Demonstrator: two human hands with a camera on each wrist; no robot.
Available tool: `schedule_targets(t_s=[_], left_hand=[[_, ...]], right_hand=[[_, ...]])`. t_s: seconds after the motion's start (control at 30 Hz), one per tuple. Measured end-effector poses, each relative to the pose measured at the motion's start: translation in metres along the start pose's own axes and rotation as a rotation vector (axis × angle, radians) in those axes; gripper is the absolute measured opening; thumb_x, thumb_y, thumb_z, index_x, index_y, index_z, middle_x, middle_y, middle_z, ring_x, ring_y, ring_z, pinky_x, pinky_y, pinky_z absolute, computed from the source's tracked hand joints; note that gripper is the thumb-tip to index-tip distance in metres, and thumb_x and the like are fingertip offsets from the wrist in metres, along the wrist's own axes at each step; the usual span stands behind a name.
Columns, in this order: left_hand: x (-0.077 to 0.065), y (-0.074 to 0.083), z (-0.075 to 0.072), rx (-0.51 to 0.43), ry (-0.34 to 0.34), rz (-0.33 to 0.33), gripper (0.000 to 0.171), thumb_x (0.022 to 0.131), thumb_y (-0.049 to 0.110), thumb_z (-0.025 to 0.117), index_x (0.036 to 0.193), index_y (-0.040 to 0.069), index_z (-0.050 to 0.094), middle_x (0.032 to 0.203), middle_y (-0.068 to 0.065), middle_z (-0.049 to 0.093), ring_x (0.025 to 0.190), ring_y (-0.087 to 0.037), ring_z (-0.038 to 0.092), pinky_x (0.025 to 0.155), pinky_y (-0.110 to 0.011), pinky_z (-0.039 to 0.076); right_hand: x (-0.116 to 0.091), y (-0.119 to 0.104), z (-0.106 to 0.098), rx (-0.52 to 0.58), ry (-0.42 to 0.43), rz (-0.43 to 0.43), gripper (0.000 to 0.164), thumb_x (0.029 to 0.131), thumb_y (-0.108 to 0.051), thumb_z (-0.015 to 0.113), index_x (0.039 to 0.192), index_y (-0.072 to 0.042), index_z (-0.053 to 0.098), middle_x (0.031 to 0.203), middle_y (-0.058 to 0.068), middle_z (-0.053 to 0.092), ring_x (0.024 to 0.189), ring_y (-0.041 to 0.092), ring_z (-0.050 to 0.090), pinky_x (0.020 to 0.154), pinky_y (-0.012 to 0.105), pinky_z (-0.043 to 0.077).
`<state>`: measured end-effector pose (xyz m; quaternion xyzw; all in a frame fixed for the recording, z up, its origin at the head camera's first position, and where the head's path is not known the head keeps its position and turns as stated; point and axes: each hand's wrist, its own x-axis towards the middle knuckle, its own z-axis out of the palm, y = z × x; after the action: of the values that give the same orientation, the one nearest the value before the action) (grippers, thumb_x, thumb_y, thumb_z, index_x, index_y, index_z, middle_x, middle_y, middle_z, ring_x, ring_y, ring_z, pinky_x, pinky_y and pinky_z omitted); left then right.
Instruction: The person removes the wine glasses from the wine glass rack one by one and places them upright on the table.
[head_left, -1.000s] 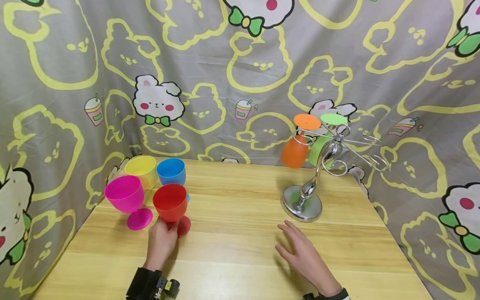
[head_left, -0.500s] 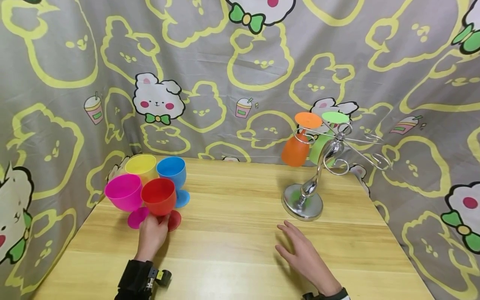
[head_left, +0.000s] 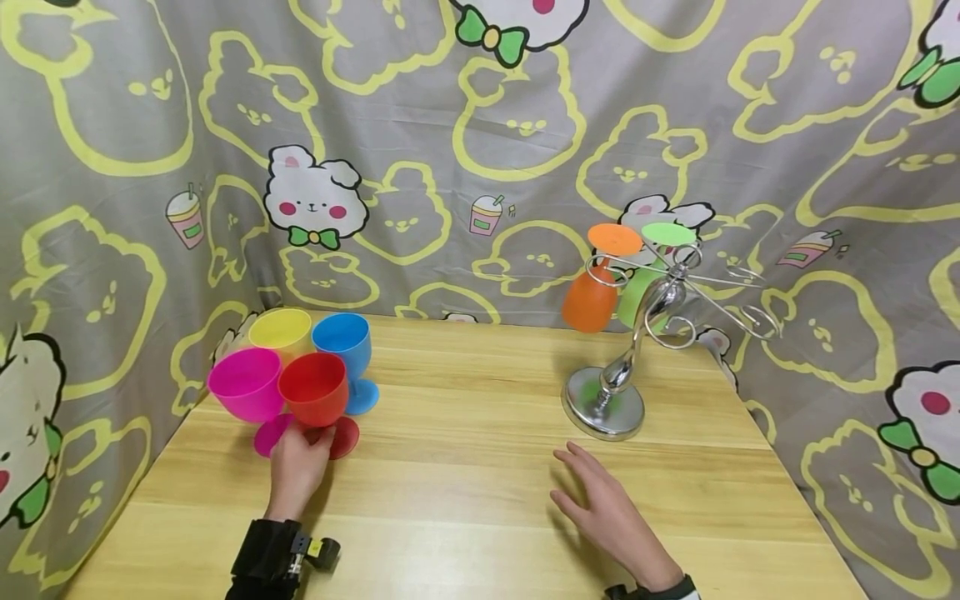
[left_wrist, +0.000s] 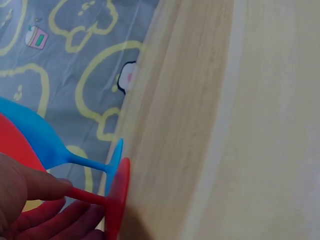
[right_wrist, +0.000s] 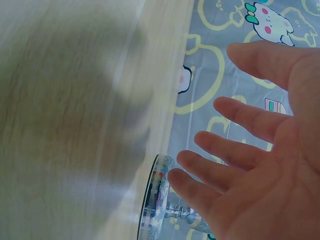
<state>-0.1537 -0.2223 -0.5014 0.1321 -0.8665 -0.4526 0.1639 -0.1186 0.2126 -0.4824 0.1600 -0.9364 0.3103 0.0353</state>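
Note:
My left hand point(head_left: 298, 471) pinches the stem of an upright red goblet point(head_left: 313, 390) low at the table's left; thumb and fingers show on that stem in the left wrist view. Around it stand a magenta goblet point(head_left: 246, 385), a yellow goblet point(head_left: 281, 333) and a blue goblet point(head_left: 343, 343). My right hand point(head_left: 606, 515) has its fingers spread and holds nothing. Beyond it is a chrome goblet rack point(head_left: 621, 375). From its arms an orange goblet point(head_left: 590, 298) and a green goblet point(head_left: 633, 302) hang upside down, the green one partly behind the rack.
The wooden table point(head_left: 465, 467) spans the view, with its left and right edges near the curtain point(head_left: 517, 108) printed with cartoon animals. The rack's bare wire arms point(head_left: 738, 312) stick out to the right, with loops at their ends.
My left hand has moved the red goblet left and slightly back, close against the magenta one and in front of the yellow one. The right hand and the rack stay where they were.

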Motion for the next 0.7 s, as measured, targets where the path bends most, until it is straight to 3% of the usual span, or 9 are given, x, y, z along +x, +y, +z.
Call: schedule_targets(t_s=[0.17,0.37,0.53,0.7], left_hand=[[-0.012,0.001,-0.006,-0.093,0.032,-0.064,0.038,0.100,0.006,0.070,0.134,-0.010,0.062,0.129,-0.034,0.067,0.121,-0.050,0.065,0.105,-0.058,0.051],[-0.034,0.012,-0.012,-0.065,-0.002,-0.135,0.047,0.102,0.013,0.071,0.140,-0.011,0.060,0.135,-0.033,0.065,0.124,-0.048,0.065,0.101,-0.052,0.054],[-0.053,0.028,-0.002,-0.022,-0.085,-0.071,0.046,0.103,0.017,0.070,0.139,-0.010,0.062,0.123,-0.029,0.071,0.110,-0.043,0.071,0.090,-0.046,0.062],[-0.074,0.049,0.021,-0.012,-0.183,0.035,0.049,0.105,0.021,0.069,0.144,-0.007,0.060,0.131,-0.025,0.068,0.113,-0.039,0.069,0.096,-0.057,0.058]], right_hand=[[0.000,-0.001,-0.001,-0.006,0.000,-0.007,0.055,0.097,-0.013,0.079,0.146,0.000,0.060,0.156,0.030,0.048,0.139,0.052,0.049,0.111,0.068,0.042],[0.003,-0.002,-0.004,-0.022,0.020,-0.042,0.056,0.096,-0.014,0.080,0.146,0.001,0.059,0.156,0.031,0.046,0.139,0.052,0.049,0.111,0.068,0.042],[0.008,-0.007,-0.004,-0.006,0.033,-0.071,0.056,0.097,-0.016,0.080,0.147,0.001,0.059,0.157,0.030,0.046,0.140,0.051,0.048,0.111,0.069,0.042],[0.015,-0.020,-0.002,0.031,-0.002,-0.045,0.055,0.100,-0.016,0.076,0.149,0.000,0.057,0.160,0.029,0.044,0.144,0.050,0.045,0.114,0.068,0.039]])
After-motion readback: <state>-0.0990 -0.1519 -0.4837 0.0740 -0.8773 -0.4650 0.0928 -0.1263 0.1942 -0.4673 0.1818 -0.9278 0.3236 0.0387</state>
